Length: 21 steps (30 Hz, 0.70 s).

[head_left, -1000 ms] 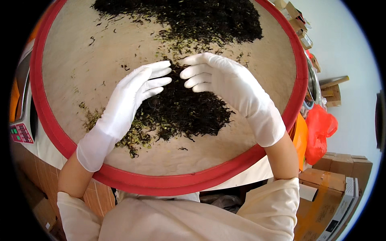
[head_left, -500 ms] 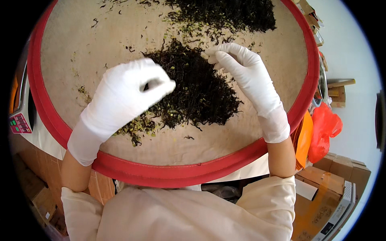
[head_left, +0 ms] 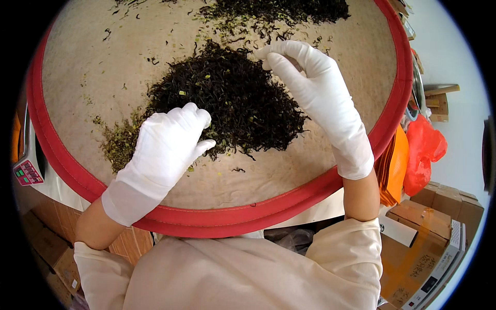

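At the far left edge a small scale with coloured buttons (head_left: 28, 173) sits beside the round woven tray with a red cloth rim (head_left: 67, 170). A thin scatter of greenish leaf bits (head_left: 119, 142) lies just left of the white-gloved left hand (head_left: 165, 150), whose fingers curl loosely on the near edge of the dark heap of dried tea leaves (head_left: 232, 101) at the tray's middle. The white-gloved right hand (head_left: 315, 88) pinches its fingertips together at the heap's far right; what they grip is too small to tell. An orange plastic bag (head_left: 421, 152) hangs beyond the rim.
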Each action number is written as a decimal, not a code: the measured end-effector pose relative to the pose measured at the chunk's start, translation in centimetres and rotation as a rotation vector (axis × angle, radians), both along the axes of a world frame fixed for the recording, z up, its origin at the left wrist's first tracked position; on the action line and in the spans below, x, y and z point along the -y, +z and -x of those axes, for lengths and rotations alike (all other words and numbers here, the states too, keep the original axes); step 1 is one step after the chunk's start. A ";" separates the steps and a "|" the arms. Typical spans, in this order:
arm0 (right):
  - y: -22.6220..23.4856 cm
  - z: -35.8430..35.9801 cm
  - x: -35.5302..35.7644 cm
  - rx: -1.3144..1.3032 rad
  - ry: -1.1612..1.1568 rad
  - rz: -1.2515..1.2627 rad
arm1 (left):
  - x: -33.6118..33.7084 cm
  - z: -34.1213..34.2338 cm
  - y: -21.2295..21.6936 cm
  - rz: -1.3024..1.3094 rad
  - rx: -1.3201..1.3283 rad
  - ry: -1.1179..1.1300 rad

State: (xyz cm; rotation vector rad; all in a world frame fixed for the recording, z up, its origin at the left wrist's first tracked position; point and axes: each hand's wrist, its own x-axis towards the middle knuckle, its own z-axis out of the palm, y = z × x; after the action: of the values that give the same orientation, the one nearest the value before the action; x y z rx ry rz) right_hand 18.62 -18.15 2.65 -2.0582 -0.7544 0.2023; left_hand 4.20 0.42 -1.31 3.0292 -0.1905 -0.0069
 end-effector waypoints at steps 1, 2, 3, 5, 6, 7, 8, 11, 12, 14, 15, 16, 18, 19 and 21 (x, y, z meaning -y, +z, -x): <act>-0.3 0.0 0.1 0.020 0.012 -0.013 | -0.2 0.0 -0.2 0.044 -0.012 0.003; -0.4 0.0 0.1 0.040 0.027 -0.028 | -0.4 0.1 -0.3 0.085 -0.023 0.009; -0.4 0.0 0.1 0.050 0.036 -0.008 | -0.7 0.1 -0.5 0.142 -0.018 -0.003; -0.1 0.1 0.1 0.070 0.053 0.033 | -1.4 0.2 -0.9 0.257 -0.008 -0.029; 0.3 0.2 0.1 0.064 0.036 0.059 | -1.6 0.2 -0.9 0.319 -0.015 -0.022; 0.8 0.4 0.2 0.058 0.018 0.084 | -1.8 0.2 -0.8 0.380 -0.024 -0.016; 1.1 0.5 0.4 0.055 -0.004 0.110 | -1.8 0.1 -0.6 0.442 -0.030 -0.014; 1.0 -0.2 1.6 0.084 0.010 0.022 | -1.7 -0.1 0.4 0.679 -0.057 0.087; 1.4 -0.2 2.1 0.021 0.022 0.055 | -1.6 -0.3 1.4 0.717 -0.107 0.134; 1.3 -0.6 3.3 0.030 0.106 0.181 | -2.2 -0.6 1.5 0.789 -0.065 0.085; 1.3 -0.7 3.8 0.035 0.149 0.244 | -2.4 -0.8 1.5 0.817 -0.025 0.068; 1.5 -0.3 3.8 -0.003 0.155 0.317 | -2.4 -0.8 1.8 0.882 -0.058 0.122; 0.8 0.4 3.9 0.094 0.266 0.346 | -2.5 -1.1 2.6 1.078 -0.218 0.283; 0.3 0.9 3.9 0.158 0.325 0.350 | -2.5 -1.2 2.7 1.174 -0.300 0.366; -0.2 2.0 3.5 0.439 0.402 0.378 | -2.6 -1.3 2.6 1.291 -0.321 0.353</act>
State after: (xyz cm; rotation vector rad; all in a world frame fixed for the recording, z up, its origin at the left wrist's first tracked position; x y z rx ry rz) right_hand 16.63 -21.69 2.42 -2.3158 -1.4992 0.1228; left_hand 5.54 3.00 1.33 1.7030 0.2739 -0.2354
